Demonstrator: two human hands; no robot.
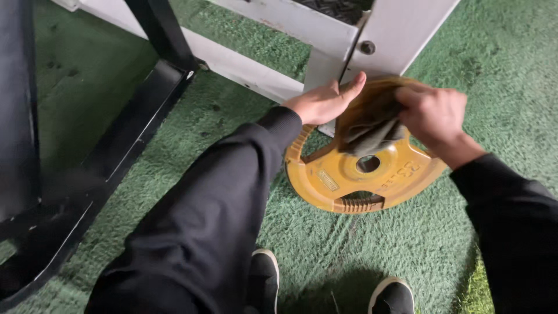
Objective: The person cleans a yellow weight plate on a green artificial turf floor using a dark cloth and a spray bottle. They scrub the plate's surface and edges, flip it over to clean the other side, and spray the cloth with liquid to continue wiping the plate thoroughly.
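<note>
A yellow weight plate [343,180] with a centre hole and grip slots stands tilted on green turf, leaning against a white metal frame [325,64]. My left hand [322,102] grips the plate's upper left rim, thumb pointing up along the edge. My right hand [433,113] presses a dark grey cloth [369,128] against the upper face of the plate. Both arms wear black sleeves.
Green artificial turf [476,58] covers the floor. A black metal frame base [116,145] runs diagonally at the left. White frame beams cross the top. My two black shoes with white soles [389,296] show at the bottom edge.
</note>
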